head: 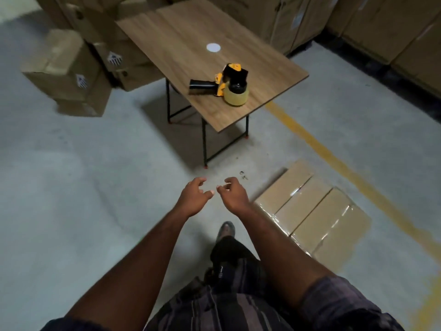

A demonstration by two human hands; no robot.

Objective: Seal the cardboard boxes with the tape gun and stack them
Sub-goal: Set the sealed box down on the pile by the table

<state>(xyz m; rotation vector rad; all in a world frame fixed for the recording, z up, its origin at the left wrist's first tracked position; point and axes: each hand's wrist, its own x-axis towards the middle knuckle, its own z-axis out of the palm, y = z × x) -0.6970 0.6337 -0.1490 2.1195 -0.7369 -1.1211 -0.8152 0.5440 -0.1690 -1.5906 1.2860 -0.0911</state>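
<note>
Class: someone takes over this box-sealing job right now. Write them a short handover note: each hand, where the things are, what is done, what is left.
Left hand and right hand: both empty, fingers loosely curled, held out over the floor.
Tape gun: lying on the table, no hand on it.
Floor boxes, at the right: side by side, shiny tape across them, so they look sealed.
Piled boxes, left of the table: too blurred to judge.
Left: probably pick up the gun, seal any open boxes, stack them.
</note>
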